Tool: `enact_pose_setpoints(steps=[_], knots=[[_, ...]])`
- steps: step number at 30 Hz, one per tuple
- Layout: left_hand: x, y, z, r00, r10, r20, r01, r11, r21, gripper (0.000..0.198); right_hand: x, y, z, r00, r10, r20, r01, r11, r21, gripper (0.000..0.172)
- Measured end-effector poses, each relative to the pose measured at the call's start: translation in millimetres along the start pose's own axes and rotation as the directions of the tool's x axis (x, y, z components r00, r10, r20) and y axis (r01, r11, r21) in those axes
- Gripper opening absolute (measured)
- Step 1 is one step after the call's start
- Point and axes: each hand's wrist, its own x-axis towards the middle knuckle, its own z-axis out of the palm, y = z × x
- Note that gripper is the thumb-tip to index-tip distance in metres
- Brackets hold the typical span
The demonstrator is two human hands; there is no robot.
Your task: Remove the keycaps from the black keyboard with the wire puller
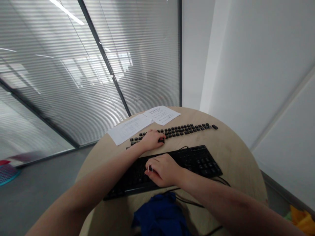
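A black keyboard [197, 160] lies on a round wooden table [236, 154]. Beyond it, rows of loose black keycaps [187, 128] are laid out on the tabletop. My left hand [152, 140] reaches over the keyboard to the left end of those rows, its fingers curled down onto a keycap. My right hand [163, 170] rests closed on the middle of the keyboard, pinching a small white wire keycap puller [150, 168] that sticks out at the knuckles.
Two printed paper sheets [145, 123] lie at the table's far edge. A blue cloth [161, 214] sits at the near edge, with the black keyboard cable [194, 203] beside it. Glass walls with blinds stand behind; a white wall is at the right.
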Motion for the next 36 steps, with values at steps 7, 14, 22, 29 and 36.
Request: enact_pose_setpoints(steps=[7, 14, 22, 29, 36], knots=[[0.8, 0.8, -0.5, 1.000, 0.009, -0.007, -0.009, 1.000, -0.001, 0.028, -0.3, 0.7, 0.6, 1.000, 0.020, 0.010, -0.021, 1.000, 0.008, 0.016], [-8.3, 3.6, -18.2, 0.996, 0.016, -0.089, -0.017, 1.000, -0.017, 0.029, -1.0, 0.3, 0.6, 0.999, 0.001, -0.032, -0.001, 1.000, 0.010, 0.013], [-76.2, -18.8, -46.4, 0.984, -0.162, -0.078, 0.135, 0.952, -0.275, 0.027, -1.5, -0.5, -1.5, 0.999, -0.001, -0.052, 0.001, 1.000, 0.000, 0.012], [-112.4, -11.4, -14.6, 0.997, 0.036, 0.066, -0.014, 0.955, -0.298, 0.034, 1.0, -6.7, -10.8, 0.997, -0.039, -0.071, 0.034, 0.997, -0.066, 0.017], [-110.2, -13.1, -9.2, 0.970, 0.222, 0.098, -0.166, 0.902, -0.398, 0.029, 5.1, -16.3, -39.3, 0.994, 0.106, 0.018, -0.101, 0.979, -0.179, 0.020]])
